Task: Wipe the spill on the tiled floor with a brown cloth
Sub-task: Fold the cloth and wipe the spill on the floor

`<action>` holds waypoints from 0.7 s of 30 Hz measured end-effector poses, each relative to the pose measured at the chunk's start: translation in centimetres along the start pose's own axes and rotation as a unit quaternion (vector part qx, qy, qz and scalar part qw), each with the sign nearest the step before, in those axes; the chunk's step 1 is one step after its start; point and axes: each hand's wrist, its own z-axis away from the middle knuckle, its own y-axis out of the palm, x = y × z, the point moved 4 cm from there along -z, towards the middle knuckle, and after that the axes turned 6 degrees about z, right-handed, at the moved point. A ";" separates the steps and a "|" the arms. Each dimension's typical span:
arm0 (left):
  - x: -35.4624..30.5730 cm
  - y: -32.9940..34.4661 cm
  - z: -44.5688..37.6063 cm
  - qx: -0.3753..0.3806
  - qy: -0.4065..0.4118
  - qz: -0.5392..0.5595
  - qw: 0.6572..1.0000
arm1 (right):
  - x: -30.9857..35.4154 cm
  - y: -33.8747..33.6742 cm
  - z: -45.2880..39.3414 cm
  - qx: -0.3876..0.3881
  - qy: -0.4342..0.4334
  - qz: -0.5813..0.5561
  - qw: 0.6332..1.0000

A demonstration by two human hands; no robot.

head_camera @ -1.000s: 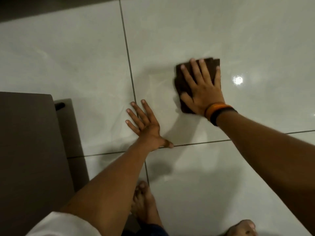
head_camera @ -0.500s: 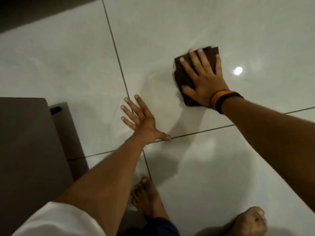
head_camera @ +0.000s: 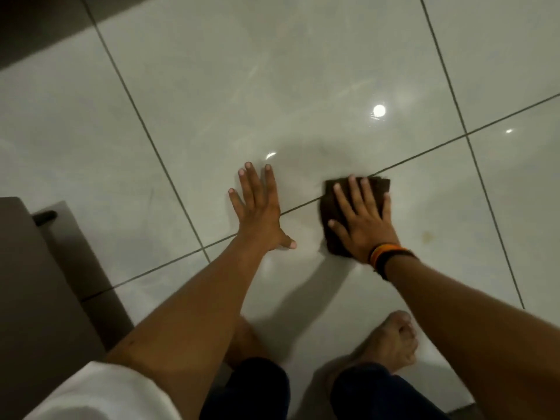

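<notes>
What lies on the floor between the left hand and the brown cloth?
In the head view, only bare glossy tile and one dark grout line lie between the left hand and the brown cloth.

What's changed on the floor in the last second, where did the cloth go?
The right hand slid the cloth back toward the person, off the far tile and onto the grout line. The left hand stayed flat on the floor, open, and the right hand stayed pressed flat on the cloth.
</notes>
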 end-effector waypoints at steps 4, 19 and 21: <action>-2.7 1.4 -1.8 0.003 -0.031 0.015 0.999 | -1.5 -3.4 -5.7 -0.039 0.045 -0.008 0.998; -5.2 5.0 -4.2 -0.026 -0.036 -0.037 0.998 | -13.0 2.9 3.0 -0.023 0.016 0.014 0.999; -4.9 5.0 -4.4 -0.025 -0.030 -0.038 0.999 | -13.4 1.7 0.6 -0.058 0.058 -0.019 0.996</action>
